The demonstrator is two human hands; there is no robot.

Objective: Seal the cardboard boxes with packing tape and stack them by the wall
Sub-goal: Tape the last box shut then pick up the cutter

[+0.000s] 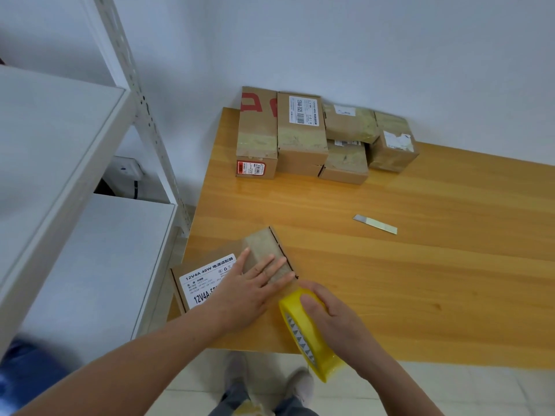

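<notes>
Wooden table [420, 265] is filling most of my view, running back to the white wall [360, 55], with grey metal shelving [60, 145] standing to its left. Against the wall the sealed boxes [301, 130] are already sitting in a tight stack, some two high, with tape bands showing across them. At the table's near left corner I am working on the labelled box [207, 283], which is lying flat, well apart from that stack. I am pressing my left hand [246, 289] flat on its top, fingers straight, over a strip of tape crossing its right end. My right hand [333, 313] is curling round the yellow tape roll [303, 340] just off the box's near right corner. I am judging the sealing step to be in hand, the strip laid but seemingly not yet cut. Next I am going to need to sever the tape, probably with the small blade [375, 225] lying loose mid-table, apart from both hands, and then carry the box to the stack.
</notes>
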